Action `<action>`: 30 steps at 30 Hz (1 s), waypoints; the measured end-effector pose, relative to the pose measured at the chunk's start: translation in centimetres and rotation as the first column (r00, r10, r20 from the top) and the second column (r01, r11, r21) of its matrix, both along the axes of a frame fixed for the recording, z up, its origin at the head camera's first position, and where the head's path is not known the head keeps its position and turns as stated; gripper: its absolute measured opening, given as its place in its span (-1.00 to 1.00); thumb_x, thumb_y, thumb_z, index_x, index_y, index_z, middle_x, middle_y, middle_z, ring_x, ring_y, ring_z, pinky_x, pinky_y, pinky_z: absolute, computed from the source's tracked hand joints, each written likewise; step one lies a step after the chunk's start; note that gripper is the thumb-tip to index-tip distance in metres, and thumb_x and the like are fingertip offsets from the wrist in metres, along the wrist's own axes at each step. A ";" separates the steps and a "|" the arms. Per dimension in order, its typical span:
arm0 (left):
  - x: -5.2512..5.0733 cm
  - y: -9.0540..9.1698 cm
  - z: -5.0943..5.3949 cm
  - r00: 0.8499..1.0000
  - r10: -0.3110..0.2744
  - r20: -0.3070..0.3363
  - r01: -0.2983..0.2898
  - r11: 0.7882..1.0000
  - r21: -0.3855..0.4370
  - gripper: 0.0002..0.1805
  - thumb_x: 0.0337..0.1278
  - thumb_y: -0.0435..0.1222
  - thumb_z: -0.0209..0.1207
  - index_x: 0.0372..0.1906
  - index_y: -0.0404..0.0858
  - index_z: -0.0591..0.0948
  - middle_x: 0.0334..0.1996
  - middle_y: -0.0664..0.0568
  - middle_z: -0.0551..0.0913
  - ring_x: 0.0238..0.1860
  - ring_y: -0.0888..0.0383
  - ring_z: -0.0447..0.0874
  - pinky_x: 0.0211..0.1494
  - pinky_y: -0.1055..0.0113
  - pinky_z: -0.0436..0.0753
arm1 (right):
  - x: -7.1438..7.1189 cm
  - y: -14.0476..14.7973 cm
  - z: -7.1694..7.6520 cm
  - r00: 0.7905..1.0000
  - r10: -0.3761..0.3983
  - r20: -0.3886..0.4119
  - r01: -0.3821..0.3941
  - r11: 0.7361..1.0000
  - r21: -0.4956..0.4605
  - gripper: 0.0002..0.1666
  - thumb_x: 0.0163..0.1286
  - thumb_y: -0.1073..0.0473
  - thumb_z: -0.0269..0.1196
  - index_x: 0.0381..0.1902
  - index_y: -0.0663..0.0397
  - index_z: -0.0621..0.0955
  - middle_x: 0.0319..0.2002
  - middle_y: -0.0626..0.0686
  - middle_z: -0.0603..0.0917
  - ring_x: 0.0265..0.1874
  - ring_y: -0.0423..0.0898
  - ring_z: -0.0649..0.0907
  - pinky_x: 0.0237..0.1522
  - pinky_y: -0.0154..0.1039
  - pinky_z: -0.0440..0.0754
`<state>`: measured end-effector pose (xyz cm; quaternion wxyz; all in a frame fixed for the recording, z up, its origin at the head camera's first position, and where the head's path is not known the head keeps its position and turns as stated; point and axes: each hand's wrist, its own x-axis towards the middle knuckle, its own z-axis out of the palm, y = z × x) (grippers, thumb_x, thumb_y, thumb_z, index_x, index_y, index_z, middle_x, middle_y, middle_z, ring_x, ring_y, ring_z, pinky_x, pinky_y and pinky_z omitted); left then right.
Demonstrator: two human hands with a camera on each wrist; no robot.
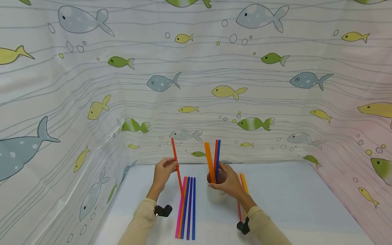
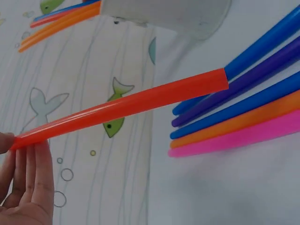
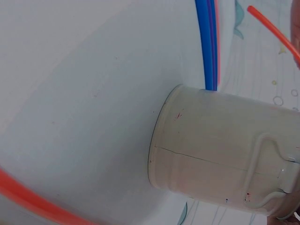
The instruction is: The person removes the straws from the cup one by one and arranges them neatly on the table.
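Note:
In the head view my left hand (image 1: 163, 173) pinches a red straw (image 1: 179, 177) between thumb and fingers, its lower end over the straws lying on the table. The left wrist view shows that straw (image 2: 140, 104) slanting away from the fingertips. My right hand (image 1: 231, 183) grips a whitish cup (image 1: 216, 196) near its rim, thumb in front and fingers behind. Orange straws (image 1: 210, 161), a red straw (image 1: 215, 153) and a blue straw (image 1: 218, 156) stand in the cup. A handle-like loop (image 3: 253, 164) shows on its side in the right wrist view.
Between the hands lies a row of several straws: pink (image 1: 179, 221), orange, blue and purple (image 1: 189, 211). A red straw (image 1: 240, 211) and yellow-orange straws (image 1: 244, 182) lie partly behind the right wrist. A fish-patterned cloth (image 1: 196, 95) surrounds the white table (image 1: 291, 204).

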<state>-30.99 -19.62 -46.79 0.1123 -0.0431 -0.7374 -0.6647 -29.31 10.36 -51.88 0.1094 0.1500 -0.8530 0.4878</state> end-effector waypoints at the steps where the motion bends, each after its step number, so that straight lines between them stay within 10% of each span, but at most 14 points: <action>1: 0.0 -0.1 -0.4 1.000 0.003 0.008 -0.003 1.000 -0.009 -0.62 0.23 -0.28 0.28 0.05 -0.45 0.59 -0.10 -0.32 0.64 -0.13 -0.13 0.71 -0.09 0.20 0.71 | 0.0 0.0 0.0 1.000 0.000 0.001 0.000 1.000 0.000 0.29 -0.18 -0.30 0.57 0.48 -0.10 0.27 0.20 -0.10 0.51 0.24 -0.02 0.46 0.24 0.24 0.40; 30: 2.2 -1.2 -8.2 0.973 0.053 0.223 -0.009 0.981 -0.194 -0.70 0.25 -0.26 0.26 -0.06 -0.41 0.66 -0.26 -0.11 0.71 -0.26 0.02 0.72 -0.21 0.25 0.73 | 0.0 0.0 0.1 1.000 0.019 0.020 -0.019 0.999 -0.031 0.29 -0.17 -0.29 0.57 0.49 -0.08 0.26 0.22 -0.09 0.49 0.27 -0.02 0.44 0.27 0.24 0.36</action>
